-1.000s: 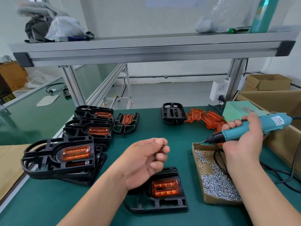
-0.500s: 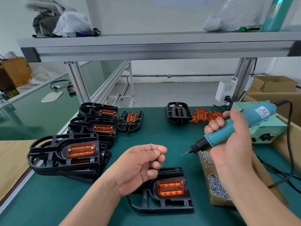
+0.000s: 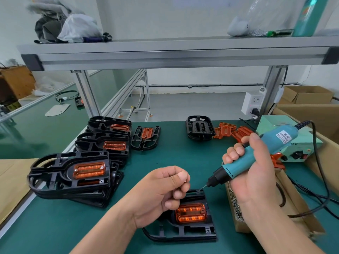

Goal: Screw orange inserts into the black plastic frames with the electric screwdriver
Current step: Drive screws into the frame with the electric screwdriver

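A black plastic frame (image 3: 194, 233) lies on the green mat near me with an orange insert (image 3: 190, 212) seated in it. My right hand (image 3: 253, 173) grips the teal electric screwdriver (image 3: 256, 158), tilted, its bit tip down at the frame's far right corner. My left hand (image 3: 165, 193) hovers over the frame's left part with curled fingers, thumb and forefinger pinching what looks like a small screw. Part of the frame is hidden under that hand.
Stacks of black frames with orange inserts (image 3: 73, 176) sit at the left. A bare frame (image 3: 200, 130) and loose orange inserts (image 3: 233, 132) lie at the back. A cardboard tray of screws (image 3: 236, 209) and a teal power unit (image 3: 293, 149) stand right; cables trail there.
My right hand has swung the screwdriver from over the screw tray down and left to the frame's far corner. My left hand has stayed over the frame, fingers curled.
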The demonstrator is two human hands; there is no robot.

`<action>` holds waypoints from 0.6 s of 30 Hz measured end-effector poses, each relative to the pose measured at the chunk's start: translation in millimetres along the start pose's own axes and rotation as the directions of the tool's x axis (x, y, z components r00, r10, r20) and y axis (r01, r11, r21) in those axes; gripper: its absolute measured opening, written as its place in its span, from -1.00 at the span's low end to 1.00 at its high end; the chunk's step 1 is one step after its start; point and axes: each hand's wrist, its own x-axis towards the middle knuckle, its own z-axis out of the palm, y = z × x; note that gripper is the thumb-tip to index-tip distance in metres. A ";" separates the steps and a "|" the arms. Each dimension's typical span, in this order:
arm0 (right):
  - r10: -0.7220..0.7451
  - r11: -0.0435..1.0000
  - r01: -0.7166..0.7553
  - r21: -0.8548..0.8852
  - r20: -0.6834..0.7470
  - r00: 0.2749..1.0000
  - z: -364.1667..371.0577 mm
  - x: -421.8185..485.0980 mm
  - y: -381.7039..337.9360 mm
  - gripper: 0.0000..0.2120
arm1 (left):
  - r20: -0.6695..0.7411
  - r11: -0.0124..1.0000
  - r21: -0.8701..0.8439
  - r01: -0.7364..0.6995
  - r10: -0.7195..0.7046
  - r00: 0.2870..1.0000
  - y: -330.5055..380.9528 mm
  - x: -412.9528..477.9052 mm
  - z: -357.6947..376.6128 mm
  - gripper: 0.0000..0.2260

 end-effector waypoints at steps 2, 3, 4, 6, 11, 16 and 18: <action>0.005 1.000 -0.005 -0.008 0.000 1.000 -0.1 -0.3 -0.6 -0.83 | 0.012 1.000 -0.014 0.013 -0.013 1.000 0.2 0.4 0.6 -0.91; 0.008 1.000 -0.008 -0.011 -0.001 1.000 -0.1 -0.5 -0.9 -0.83 | 0.015 0.999 -0.026 0.020 -0.019 1.000 0.2 0.5 0.6 -0.91; 0.010 1.000 -0.010 -0.014 -0.004 1.000 -0.1 -0.9 -1.0 -0.83 | 0.016 0.999 -0.039 0.028 -0.028 0.999 0.3 0.9 0.7 -0.90; 0.011 1.000 -0.011 -0.017 -0.010 1.000 -0.5 -1.3 -1.1 -0.83 | 0.020 0.997 -0.065 0.043 -0.042 0.999 -0.3 1.2 1.3 -0.89; 0.010 1.000 -0.010 -0.014 -0.010 1.000 -0.3 -0.8 -1.8 -0.83 | 0.055 0.985 -0.151 0.086 -0.078 0.995 1.4 0.8 0.2 -0.85; -0.004 1.000 0.004 0.000 0.001 1.000 0.8 -1.7 -4.3 -0.83 | 0.036 0.994 -0.088 0.065 -0.062 0.997 1.0 0.6 2.3 -0.85; -0.010 1.000 0.010 0.021 0.014 1.000 2.7 -2.5 -6.9 -0.83 | 0.009 0.998 -0.049 0.042 -0.042 0.999 0.4 0.0 3.6 -0.86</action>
